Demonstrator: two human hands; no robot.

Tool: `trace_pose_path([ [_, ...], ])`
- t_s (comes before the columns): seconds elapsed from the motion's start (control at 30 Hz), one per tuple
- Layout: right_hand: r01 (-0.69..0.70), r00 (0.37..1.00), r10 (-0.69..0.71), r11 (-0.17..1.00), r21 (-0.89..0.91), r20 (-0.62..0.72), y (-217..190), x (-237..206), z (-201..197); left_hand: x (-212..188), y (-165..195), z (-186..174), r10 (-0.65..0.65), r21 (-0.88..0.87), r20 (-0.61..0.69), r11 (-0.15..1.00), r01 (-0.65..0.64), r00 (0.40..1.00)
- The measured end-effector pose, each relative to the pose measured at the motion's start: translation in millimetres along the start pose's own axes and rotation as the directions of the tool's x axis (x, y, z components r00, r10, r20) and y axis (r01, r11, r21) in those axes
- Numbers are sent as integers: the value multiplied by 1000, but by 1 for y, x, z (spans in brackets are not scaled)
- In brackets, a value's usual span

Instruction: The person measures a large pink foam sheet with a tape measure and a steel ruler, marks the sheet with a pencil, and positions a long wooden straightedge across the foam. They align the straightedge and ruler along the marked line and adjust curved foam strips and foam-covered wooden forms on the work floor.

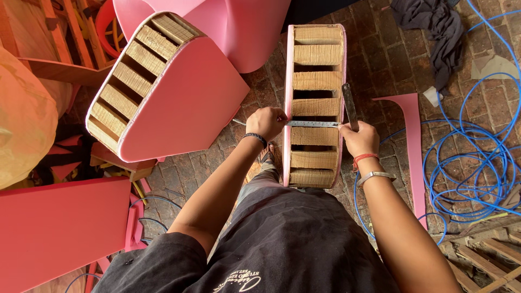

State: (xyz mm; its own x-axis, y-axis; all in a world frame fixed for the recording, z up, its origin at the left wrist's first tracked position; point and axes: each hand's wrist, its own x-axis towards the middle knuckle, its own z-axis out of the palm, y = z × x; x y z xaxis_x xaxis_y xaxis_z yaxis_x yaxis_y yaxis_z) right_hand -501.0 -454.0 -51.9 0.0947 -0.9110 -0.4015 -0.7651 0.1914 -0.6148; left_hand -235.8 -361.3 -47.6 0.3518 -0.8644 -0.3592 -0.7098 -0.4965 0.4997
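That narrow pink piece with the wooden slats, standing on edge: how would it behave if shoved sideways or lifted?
The pink slatted piece looks tall and narrow on the brick floor, so probably tippy sideways. The left hand and right hand rest at its edges with a metal square across. Wooden slats between thin panels suggest stiff, likely fairly light.

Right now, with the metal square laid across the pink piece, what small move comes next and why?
Probably mark the edge: the left hand pins the steel square flat across the pink-sided slatted frame, and the right hand steadies its upright arm.
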Motion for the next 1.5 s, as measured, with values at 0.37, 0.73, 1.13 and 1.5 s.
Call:
trace_pose_path([
  [0.37,-115,993,110,986,121,42,-15,-37,0,-2,7,-5,-15,-7,24,1000,15,1000],
  [0.73,230,964,-160,901,-368,212,-13,-113,14,-4,5,-2,60,34,42,998,-61,997],
  [1.13,291,956,-272,914,-284,105,-22,-144,49,-1,5,1,122,110,119,985,-135,985],
  [1.5,227,974,-218,914,-335,67,-26,-148,50,-1,10,-3,102,92,183,988,-121,978],
])
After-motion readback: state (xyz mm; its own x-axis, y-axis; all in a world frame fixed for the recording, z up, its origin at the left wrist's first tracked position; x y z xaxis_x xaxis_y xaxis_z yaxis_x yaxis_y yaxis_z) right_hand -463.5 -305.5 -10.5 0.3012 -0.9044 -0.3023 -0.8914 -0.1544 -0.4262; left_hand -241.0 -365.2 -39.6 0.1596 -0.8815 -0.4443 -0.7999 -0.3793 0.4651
